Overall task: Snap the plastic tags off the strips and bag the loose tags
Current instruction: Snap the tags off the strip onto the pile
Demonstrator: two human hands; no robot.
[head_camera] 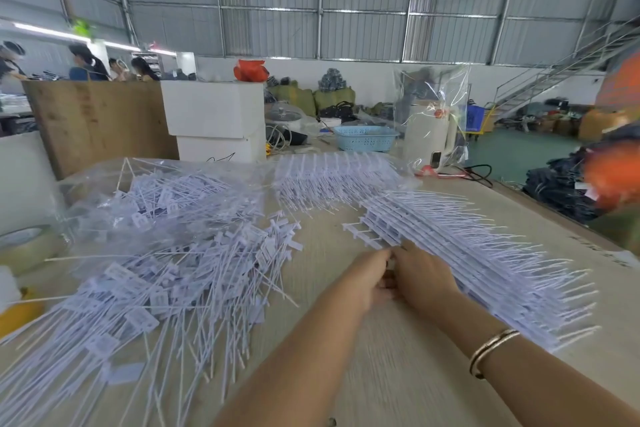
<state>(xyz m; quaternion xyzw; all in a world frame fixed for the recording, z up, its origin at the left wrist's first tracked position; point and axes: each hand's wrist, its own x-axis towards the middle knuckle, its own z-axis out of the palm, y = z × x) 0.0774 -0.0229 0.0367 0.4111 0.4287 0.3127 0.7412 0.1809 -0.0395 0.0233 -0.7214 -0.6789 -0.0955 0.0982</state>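
A stack of white tag strips [460, 253] lies fanned across the right of the table, tails pointing right. My left hand [363, 282] and my right hand [424, 279] meet at the stack's near left end, fingers curled and pinching a strip end between them. The frame is blurred there, so the exact piece held is unclear. A big heap of loose tags [180, 281] covers the left of the table. A second batch of strips [332, 177] lies farther back, and a clear plastic bag [156, 191] holding loose tags lies at the back left.
A roll of tape [27, 246] and a yellow object [17, 312] sit at the left edge. Behind stand white boxes [214, 114], a blue basket [365, 137], a white jug in a clear bag [429, 135] and a wooden board [97, 121]. People work far left.
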